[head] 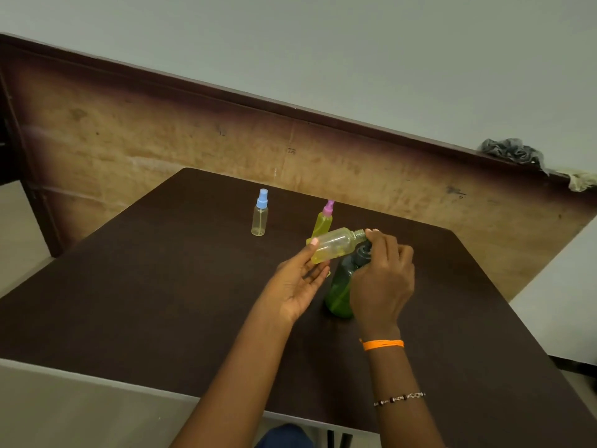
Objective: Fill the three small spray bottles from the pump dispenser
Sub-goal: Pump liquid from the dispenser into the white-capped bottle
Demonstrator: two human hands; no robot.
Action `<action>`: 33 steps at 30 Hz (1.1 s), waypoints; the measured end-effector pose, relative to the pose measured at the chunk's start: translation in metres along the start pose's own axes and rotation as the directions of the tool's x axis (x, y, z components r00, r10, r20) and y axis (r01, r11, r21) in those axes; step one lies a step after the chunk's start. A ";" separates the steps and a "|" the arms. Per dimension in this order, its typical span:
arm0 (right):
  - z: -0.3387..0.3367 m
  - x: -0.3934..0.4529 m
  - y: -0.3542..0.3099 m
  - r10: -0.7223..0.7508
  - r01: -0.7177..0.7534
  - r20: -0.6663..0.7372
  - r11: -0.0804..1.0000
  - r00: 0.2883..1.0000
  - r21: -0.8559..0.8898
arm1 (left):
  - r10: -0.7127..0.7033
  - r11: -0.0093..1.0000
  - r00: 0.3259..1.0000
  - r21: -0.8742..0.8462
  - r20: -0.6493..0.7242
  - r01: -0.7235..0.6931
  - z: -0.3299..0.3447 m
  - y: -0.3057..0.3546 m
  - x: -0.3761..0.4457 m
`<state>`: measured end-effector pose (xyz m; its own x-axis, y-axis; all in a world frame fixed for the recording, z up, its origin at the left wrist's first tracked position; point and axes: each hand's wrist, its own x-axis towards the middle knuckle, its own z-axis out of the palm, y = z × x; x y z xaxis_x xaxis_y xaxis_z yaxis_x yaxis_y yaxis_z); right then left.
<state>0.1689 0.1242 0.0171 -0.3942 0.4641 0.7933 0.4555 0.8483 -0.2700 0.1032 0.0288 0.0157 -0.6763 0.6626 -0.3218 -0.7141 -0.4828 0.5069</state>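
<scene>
My left hand [298,279] holds an uncapped small spray bottle [334,245] tipped almost on its side, fingertips at its base, its threaded neck pointing toward my right hand [382,279]; a little yellow liquid lies along its lower side. My right grip is curled over the dark head of the green pump dispenser [339,291], which stands on the worktop [161,286] directly under that hand, with the fingertips touching the open bottle's neck. Whether the nozzle meets the opening I cannot tell, as my fingers hide it. Just beyond my left grip stands a pink-capped bottle [323,221] full of yellow liquid, partly behind the tilted 1. Farther out and to the left of both hands stands a blue-capped bottle [260,215], clear and apparently unfilled. An orange band [382,344] and a beaded bracelet [399,398] circle my right wrist.
</scene>
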 end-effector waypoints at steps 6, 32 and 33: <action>-0.001 0.005 0.009 -0.099 0.095 -0.049 0.993 0.994 -0.073 | -0.011 1.000 1.000 -0.013 -0.008 0.011 0.002 0.001 0.001; 0.014 0.003 0.015 -0.112 0.107 -0.092 0.992 0.990 -0.061 | 0.003 1.000 0.999 0.014 -0.036 -0.002 0.006 0.001 0.001; 0.014 0.004 0.016 -0.116 0.111 -0.088 0.992 0.989 -0.061 | -0.001 1.000 0.999 0.013 -0.043 0.001 0.006 0.001 0.001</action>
<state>0.1636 0.1426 0.0083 -0.3731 0.3380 0.8640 0.4567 0.8776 -0.1461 0.1031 0.0321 0.0202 -0.6829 0.6379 -0.3560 -0.7126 -0.4743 0.5170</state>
